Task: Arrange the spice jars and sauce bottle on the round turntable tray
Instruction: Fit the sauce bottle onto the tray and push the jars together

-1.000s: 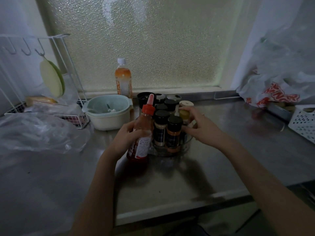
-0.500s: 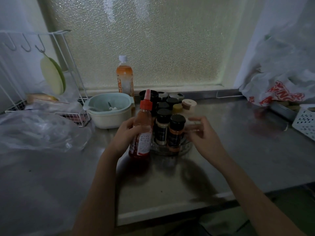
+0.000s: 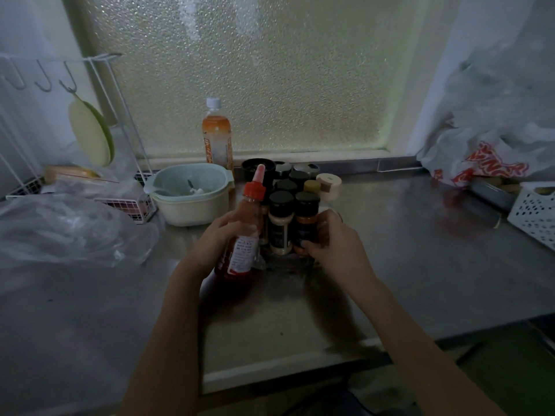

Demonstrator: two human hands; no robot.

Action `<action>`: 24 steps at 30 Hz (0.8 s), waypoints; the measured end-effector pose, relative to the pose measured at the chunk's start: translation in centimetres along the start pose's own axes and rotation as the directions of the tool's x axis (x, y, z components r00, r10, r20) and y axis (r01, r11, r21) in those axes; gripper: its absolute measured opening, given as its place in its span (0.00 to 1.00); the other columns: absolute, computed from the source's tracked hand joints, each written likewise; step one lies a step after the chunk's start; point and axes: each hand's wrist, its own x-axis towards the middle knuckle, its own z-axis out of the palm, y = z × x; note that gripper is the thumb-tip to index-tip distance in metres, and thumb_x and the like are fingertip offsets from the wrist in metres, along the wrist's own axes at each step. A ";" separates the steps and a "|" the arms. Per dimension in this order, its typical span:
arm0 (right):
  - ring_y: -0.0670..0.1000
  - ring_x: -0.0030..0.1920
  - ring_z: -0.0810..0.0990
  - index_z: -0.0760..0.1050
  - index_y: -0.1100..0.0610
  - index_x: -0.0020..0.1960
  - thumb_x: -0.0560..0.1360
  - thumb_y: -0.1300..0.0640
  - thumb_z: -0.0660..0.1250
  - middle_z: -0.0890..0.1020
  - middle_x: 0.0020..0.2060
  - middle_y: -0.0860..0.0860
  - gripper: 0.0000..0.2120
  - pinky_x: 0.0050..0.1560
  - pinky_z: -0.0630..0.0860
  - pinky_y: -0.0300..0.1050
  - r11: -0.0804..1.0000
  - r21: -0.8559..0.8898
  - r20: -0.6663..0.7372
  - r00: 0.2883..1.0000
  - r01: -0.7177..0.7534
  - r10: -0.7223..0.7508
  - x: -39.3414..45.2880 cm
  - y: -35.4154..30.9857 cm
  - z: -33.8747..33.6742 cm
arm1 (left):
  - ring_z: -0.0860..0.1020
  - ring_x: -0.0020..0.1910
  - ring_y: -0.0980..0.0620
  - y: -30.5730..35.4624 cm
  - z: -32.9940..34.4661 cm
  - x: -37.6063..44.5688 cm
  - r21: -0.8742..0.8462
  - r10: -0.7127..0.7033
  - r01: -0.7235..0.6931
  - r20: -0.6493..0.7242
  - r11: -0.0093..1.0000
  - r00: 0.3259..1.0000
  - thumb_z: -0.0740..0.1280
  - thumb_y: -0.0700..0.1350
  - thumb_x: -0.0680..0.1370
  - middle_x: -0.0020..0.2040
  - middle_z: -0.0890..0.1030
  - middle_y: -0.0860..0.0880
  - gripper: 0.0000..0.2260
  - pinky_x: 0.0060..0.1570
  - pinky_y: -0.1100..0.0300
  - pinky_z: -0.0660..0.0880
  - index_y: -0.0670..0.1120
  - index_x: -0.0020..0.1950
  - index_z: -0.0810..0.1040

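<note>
The left hand (image 3: 219, 241) reaches in from the bottom with its arm straight. Its fingers wrap around the red plastic sauce bottle with the pointy red cap (image 3: 244, 235). The bottle leans a little to the right and sits at the left edge of the clear round turntable tray (image 3: 285, 261) on the shiny grey metal counter (image 3: 405, 259).

The right hand (image 3: 336, 244) comes in from the right. Its fingers curl around the small glass jar of orange spice with a black lid (image 3: 306, 223) at the front right of the tray. Next to it stands a glass jar of pale powder with a black lid (image 3: 280, 222). More small round jars with dark lids (image 3: 288, 180) crowd behind them.

A smooth pale green plastic bowl (image 3: 190, 193) sits just left of the tray.
</note>
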 end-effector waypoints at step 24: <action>0.45 0.44 0.80 0.63 0.46 0.52 0.75 0.51 0.66 0.80 0.46 0.47 0.12 0.41 0.73 0.37 0.956 0.224 -0.353 0.930 0.188 -0.100 5.5 1.0 -6.2 | 0.79 0.58 0.48 0.5 0.3 -0.5 -0.046 -0.118 0.143 0.349 0.989 0.930 0.68 0.45 0.60 0.58 0.82 0.47 0.30 0.53 0.58 0.77 0.48 0.63 0.72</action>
